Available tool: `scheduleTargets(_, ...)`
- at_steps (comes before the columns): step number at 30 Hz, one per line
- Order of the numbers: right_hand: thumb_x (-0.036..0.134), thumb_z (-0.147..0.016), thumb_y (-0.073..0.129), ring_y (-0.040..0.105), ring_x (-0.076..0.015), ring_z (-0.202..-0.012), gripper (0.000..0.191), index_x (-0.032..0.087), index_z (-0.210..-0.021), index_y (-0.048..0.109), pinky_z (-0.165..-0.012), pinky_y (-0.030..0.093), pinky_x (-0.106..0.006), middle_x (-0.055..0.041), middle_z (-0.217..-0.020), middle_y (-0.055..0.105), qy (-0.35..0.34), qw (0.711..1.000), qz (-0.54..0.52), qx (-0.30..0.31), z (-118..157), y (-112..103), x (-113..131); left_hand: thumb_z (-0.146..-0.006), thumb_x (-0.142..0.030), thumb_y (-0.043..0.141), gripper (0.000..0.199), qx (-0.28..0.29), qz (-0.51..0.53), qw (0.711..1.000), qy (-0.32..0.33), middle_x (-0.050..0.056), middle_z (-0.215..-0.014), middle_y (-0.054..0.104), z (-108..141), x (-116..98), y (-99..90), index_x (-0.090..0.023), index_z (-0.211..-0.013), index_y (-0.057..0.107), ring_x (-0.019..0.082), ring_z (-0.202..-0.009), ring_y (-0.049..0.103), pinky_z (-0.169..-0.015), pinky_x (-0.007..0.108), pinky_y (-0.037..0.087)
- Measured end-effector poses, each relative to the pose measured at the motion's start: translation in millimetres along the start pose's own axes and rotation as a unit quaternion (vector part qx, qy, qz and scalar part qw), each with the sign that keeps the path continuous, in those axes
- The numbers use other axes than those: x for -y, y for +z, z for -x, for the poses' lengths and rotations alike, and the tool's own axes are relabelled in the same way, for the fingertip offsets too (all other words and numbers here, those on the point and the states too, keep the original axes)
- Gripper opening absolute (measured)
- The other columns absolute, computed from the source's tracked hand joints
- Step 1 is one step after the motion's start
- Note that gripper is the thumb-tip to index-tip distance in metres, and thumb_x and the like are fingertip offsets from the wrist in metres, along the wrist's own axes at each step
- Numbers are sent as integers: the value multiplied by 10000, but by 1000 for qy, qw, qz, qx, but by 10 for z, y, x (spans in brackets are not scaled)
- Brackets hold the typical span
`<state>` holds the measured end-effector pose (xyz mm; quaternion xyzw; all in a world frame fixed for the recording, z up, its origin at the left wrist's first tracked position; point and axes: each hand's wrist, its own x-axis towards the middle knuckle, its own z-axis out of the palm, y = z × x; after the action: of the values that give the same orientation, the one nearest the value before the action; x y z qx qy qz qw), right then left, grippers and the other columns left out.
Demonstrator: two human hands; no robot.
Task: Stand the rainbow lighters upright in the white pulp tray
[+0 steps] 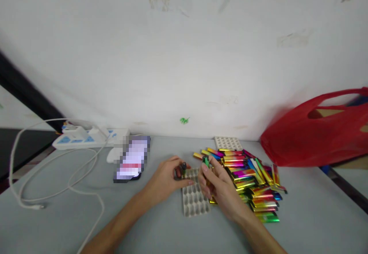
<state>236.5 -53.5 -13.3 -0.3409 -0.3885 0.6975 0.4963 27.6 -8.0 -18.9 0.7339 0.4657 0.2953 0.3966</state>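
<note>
A pale tray with rows of hollows (196, 200) lies on the grey table between my hands. My left hand (171, 175) is at its upper left, fingers curled round a dark-topped lighter (184, 166) that stands upright near the tray's top corner. My right hand (217, 179) is over the tray's right edge, thumb and fingers closed on a green lighter (206, 161) with its dark top up. Just right of that hand spreads a pile of shiny, many-coloured lighters (244, 174); the hand hides part of it.
A second pale tray (228, 143) lies by the wall behind the pile. On the right sits a red bag (310, 135). To the left are a phone (132, 160), a power strip (86, 137) and a looping white cable (83, 198).
</note>
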Motion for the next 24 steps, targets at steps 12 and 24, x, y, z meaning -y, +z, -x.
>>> scheduleTargets(12,840,-860,729,135,-73,-501,732,240,-629,380,-442,127,-225,107,-595,231,147,986,-76,24,-56,-71,83,-776,-366,963,328,6,-5,1000,3,4,-908,664,-11,8,3,-193,-1027,841,202,-795,636,-710,289,445)
scheduleTargets(24,808,-829,729,76,-66,-478,699,259,-646,337,-418,50,-222,126,-563,192,147,988,-47,3,-41,-114,42,-764,-329,964,316,3,2,1000,-5,-4,-899,668,-2,-16,8,-197,-1022,840,189,-764,624,-697,282,447)
